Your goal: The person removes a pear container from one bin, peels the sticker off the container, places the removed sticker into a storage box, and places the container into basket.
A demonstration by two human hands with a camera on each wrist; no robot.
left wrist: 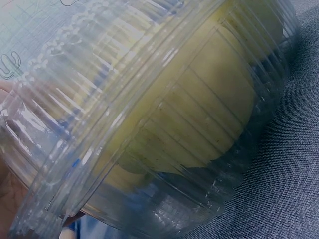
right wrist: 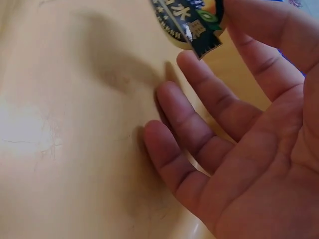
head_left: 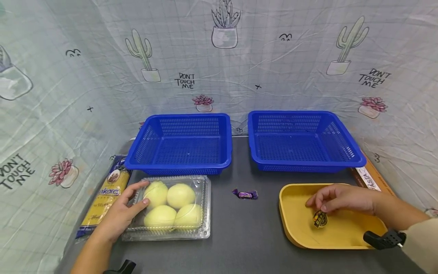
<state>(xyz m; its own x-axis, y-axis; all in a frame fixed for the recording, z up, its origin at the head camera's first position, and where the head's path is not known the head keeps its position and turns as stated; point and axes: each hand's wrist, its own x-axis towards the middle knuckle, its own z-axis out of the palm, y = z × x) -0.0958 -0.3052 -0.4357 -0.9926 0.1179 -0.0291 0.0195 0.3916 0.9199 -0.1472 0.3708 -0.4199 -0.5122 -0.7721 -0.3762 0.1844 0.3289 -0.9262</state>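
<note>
In the head view, my left hand [head_left: 121, 211] rests on the left side of a clear plastic clamshell box [head_left: 206, 213], its thumb and a finger lying over the lid. Several pale yellow-green round fruits [head_left: 180, 196] sit inside the box. The left wrist view shows the box's ribbed wall [left wrist: 164, 124] close up, with much of the hand out of sight. Over the yellow tray [head_left: 297, 243], my right hand [head_left: 342, 198] pinches a small dark fruit sticker [head_left: 319, 219] with printed fruit on it. Its other fingers [right wrist: 199, 99] extend loosely beside the sticker [right wrist: 187, 22].
Two blue plastic baskets [head_left: 188, 167] [head_left: 308, 164] stand at the back. A purple-wrapped candy [head_left: 245, 194] lies mid-table. At the left lies a yellow-and-blue pasta packet [head_left: 106, 198]; at the right, a long pasta box [head_left: 367, 177] is partly hidden. A printed curtain [head_left: 205, 61] surrounds the table.
</note>
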